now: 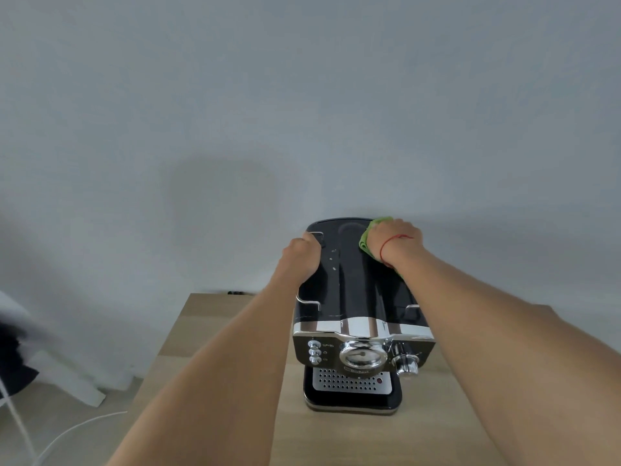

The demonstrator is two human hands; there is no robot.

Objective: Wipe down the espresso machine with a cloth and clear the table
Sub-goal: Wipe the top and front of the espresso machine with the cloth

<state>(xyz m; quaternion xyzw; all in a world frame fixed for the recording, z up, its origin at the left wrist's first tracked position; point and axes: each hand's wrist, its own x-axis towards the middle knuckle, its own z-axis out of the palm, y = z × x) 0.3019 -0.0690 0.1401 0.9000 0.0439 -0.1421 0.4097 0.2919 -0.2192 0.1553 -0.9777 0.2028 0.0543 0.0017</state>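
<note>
Espresso machine, glossy black with chrome front

Light was soft and even. The glossy black-and-chrome espresso machine showed pale glare streaks on top. Left of it, a faint broad shadow lay on the plain grey wall; farther left, the frame edge was blurred and bent.

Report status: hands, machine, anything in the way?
Left hand grips the espresso machine at its left rear edge. Right hand holds the green cloth on its top, rear right. Pale specks beside the cloth; nothing blocking.
</note>
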